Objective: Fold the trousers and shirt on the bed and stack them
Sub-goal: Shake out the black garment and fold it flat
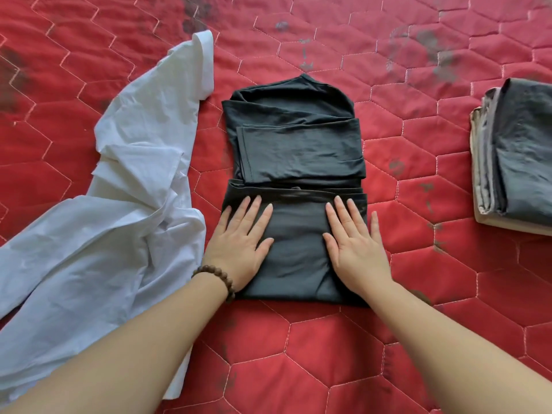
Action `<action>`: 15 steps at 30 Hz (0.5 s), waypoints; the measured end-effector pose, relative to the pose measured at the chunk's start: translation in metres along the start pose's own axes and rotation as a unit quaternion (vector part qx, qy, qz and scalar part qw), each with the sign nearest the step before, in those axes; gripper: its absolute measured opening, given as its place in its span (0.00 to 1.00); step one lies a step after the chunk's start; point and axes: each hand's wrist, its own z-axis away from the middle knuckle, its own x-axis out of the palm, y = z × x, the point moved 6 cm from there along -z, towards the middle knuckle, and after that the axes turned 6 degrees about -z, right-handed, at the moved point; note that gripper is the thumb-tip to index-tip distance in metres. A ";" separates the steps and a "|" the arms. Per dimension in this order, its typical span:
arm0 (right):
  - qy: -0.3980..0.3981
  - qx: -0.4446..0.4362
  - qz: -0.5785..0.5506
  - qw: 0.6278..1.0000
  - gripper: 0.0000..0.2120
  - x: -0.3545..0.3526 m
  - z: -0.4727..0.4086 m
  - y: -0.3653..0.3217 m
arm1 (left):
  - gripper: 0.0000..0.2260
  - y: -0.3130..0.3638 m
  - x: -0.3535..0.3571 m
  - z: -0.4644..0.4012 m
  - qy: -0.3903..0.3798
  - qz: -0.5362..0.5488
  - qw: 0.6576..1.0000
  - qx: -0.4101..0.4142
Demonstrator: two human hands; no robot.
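trousers (pixel 294 150): dark, partly folded, lying mid-bed on the red quilt (pixel 403 339)
left hand (pixel 240 237): flat on the near fold, fingers straight and a bit spread — bead bracelet (pixel 216 279) on the wrist
right hand (pixel 355 240): same deal, palm down, fingers spread, pressing the fabric
shirt (pixel 119 204): white, crumpled, unfolded — just left of the trousers
folded pile (pixel 516 156): grey stuff, far right

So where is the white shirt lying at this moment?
In the head view, the white shirt lies unfolded and crumpled on the red quilt, left of the dark trousers and beside the left hand.
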 end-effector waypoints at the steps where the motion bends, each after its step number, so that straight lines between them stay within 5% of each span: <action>1: -0.005 -0.024 0.011 1.000 0.29 -0.004 0.006 0.002 | 0.31 -0.005 -0.001 0.007 -0.001 0.007 1.000 0.016; 6: -0.096 -0.187 0.043 0.977 0.39 -0.001 0.066 0.004 | 0.38 -0.008 0.003 0.068 -0.007 -0.026 0.978 0.209; 15: -0.048 -0.129 0.006 0.990 0.27 -0.015 0.064 -0.007 | 0.17 0.004 -0.027 0.061 0.112 -0.003 0.981 0.157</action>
